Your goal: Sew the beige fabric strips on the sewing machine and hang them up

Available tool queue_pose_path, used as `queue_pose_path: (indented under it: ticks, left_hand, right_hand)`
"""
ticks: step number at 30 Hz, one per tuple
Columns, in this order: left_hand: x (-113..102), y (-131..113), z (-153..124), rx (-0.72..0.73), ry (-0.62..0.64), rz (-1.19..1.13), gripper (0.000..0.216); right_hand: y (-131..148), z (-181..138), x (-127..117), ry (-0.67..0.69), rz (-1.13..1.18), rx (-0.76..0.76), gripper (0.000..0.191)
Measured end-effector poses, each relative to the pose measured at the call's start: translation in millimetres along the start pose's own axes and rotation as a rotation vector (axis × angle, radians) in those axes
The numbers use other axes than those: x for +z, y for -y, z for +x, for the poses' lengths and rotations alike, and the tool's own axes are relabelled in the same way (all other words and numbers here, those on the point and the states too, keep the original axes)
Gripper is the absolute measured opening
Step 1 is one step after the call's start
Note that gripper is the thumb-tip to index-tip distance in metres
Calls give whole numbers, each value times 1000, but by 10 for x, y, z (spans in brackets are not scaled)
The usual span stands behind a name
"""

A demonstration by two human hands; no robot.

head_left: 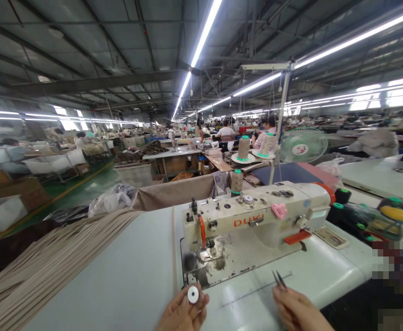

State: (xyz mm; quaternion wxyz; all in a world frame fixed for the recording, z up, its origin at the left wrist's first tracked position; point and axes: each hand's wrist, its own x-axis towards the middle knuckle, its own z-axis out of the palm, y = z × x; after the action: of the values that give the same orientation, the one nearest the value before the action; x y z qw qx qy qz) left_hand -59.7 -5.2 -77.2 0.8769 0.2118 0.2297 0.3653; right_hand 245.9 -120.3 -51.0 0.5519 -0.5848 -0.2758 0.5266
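In front of the sewing machine (256, 220), my left hand (182, 310) pinches a small white bobbin (193, 294), its round face with a dark centre hole turned up. To the right, my right hand (296, 309) is closed around dark tweezers (280, 279). Their two pointed tips stick out slightly apart, above the pale table (249, 301). Both hands are over the near side of the table, apart from each other. The machine's presser foot (206, 255) lies just beyond my left hand.
Long beige fabric strips (66, 248) cover the left side. A thread cone (236, 181) stands behind the machine, and a fan (303, 145) is farther back. Dark thread cones (341, 211) sit at right. Other people work at distant tables.
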Motion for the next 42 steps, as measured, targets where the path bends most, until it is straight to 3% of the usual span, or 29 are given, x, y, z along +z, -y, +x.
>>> queue_pose_path:
  ticks: [4,6,8,10,16,19,28,42]
  left_hand:
    - [94,-51,-67,124,-73,-9,43]
    - [217,-86,-136,139,-143,25,38]
    - [310,-114,-191,131,-210,53,35]
    - [346,-128,-219,127,-246,65,34]
    - [328,-136,-265,94,-268,71,36]
    - [345,-144,-279,102,-270,79,36]
    - [389,-121,-316,95,-272,93,39]
    - [410,-22,-555,-18,-197,221,43]
  right_hand:
    - [317,114,-480,-344,-563,-211,40]
    - [429,110,-548,-510,-897,-197,29]
    - [470,62,-474,-677,-1154,-183,38]
    - [440,-7,-292,-620,-1283,-219,42]
    - [213,-227,388,-230,-1349,-366,25]
    - [168,-269,634,-113,-1398,-408,20]
    - [170,-124,984,-42,-1558,-389,21]
    - [133,-3,1201,-55,-1533,-404,23]
